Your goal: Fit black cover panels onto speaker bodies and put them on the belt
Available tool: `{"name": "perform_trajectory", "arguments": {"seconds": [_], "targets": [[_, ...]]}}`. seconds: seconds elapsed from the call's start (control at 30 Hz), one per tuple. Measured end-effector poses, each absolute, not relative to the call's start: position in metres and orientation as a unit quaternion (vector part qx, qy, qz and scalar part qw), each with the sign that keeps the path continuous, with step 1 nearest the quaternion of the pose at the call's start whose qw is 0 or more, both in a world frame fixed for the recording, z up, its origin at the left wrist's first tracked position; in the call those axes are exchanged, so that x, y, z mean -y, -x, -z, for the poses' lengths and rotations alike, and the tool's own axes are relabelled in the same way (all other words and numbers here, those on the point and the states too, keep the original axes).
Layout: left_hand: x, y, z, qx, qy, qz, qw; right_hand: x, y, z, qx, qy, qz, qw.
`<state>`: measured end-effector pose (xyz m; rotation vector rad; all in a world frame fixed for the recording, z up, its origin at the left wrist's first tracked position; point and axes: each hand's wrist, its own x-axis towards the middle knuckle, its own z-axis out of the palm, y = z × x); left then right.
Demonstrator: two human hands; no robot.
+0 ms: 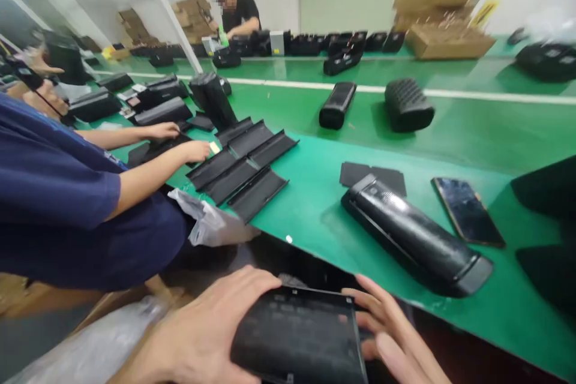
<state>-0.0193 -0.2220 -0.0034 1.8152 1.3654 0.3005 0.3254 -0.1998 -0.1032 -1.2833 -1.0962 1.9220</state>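
The panel (299, 333) lies lengthwise left to right, its left end gripped by the left hand (202, 324); the right hand (398, 336), fingers parted, is at its right edge, contact unclear.

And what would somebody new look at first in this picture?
Probably the black panel at the bottom middle, held in the left hand, with the right hand at its other end. Next, the long shiny black device on the green table at the right, beside a phone. Then the dark curved pieces left of centre, near a person in dark blue.
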Motion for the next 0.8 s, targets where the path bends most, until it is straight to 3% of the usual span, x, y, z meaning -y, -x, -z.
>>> {"name": "perform_trajectory", "arguments": {"seconds": [0.1, 0.2, 0.43, 0.57, 0.8], "targets": [[0.233, 0.002, 0.033, -0.527, -0.703, -0.068, 0.473, 0.203, -0.300, 0.114, 0.340, 0.426, -0.818, 0.185], [0.234, -0.004, 0.066, -0.516, -0.659, -0.086, 0.540, 0.204, -0.302, 0.130, 0.304, 0.413, -0.841, 0.173], [0.262, -0.007, 0.148, -0.533, -0.290, -0.353, 0.712, 0.220, -0.314, 0.161, 0.227, 0.390, -0.863, 0.226], [0.265, -0.027, 0.167, -0.523, -0.175, -0.394, 0.735, 0.217, -0.314, 0.165, 0.219, 0.391, -0.857, 0.256], [0.257, -0.038, 0.166, -0.542, -0.213, -0.403, 0.705, 0.212, -0.321, 0.161, 0.221, 0.435, -0.840, 0.238]]}}
